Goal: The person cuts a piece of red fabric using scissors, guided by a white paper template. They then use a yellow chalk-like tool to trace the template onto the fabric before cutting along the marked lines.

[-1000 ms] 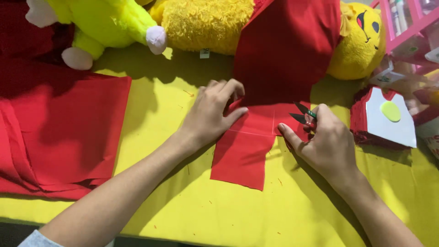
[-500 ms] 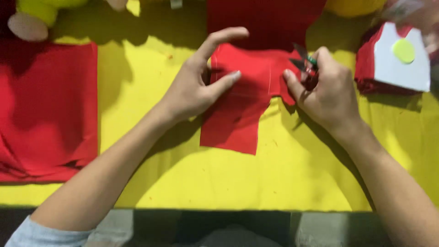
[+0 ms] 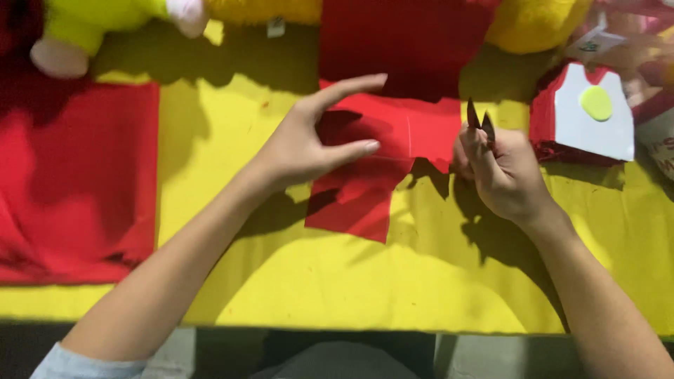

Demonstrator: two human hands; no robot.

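Red cloth [image 3: 382, 151] between hands, snips [image 3: 481, 116] perhaps right-held

This looks like a little sewing workshop for soft toys. A yellow table [image 3: 393, 295] fills the frame. Red cloth [image 3: 77, 182] lies at the left, and plush toys [image 3: 105, 21] sit along the top edge.

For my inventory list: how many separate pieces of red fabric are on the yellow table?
3: a large piece at the left, a cut piece between the hands, another at the top edge. More may lie outside the view.
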